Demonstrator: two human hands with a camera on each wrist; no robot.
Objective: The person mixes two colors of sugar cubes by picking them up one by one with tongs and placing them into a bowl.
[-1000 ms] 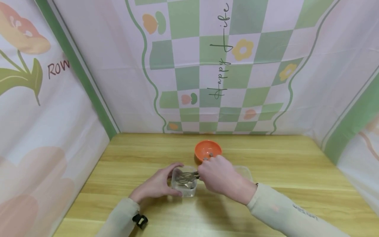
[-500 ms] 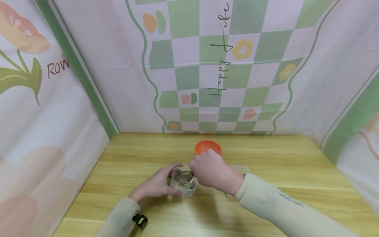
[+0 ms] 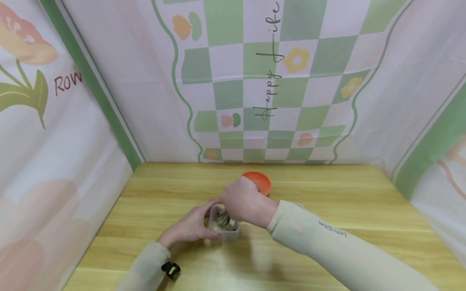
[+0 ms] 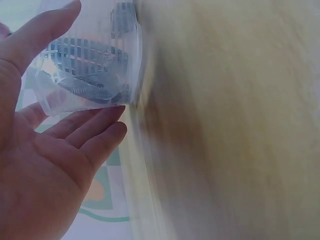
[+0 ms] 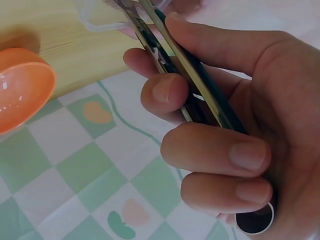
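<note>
My left hand [image 3: 196,223] holds a small clear plastic container [image 3: 229,235] on the wooden table, thumb on its near side and fingers on the far side. In the left wrist view, dark, ribbed shapes show through its wall. My right hand [image 3: 243,202] grips a pair of metal tongs [image 5: 187,65], fingers curled round both arms. The tongs' head [image 3: 223,218] is down inside the container; what lies between its tips is hidden. Just behind the right hand sits an orange bowl [image 3: 263,182], partly covered by it, with a small grey thing visible inside.
The wooden table [image 3: 174,182] runs back to a wall cloth [image 3: 255,93] with green checks. A second clear plastic piece behind the right forearm is almost wholly hidden. A black band [image 3: 171,270] is on the left wrist.
My right hand has moved left and slightly back with the tongs, their head steeper in the container. It now overlaps the bowl's left side. The left hand stays at the container.
</note>
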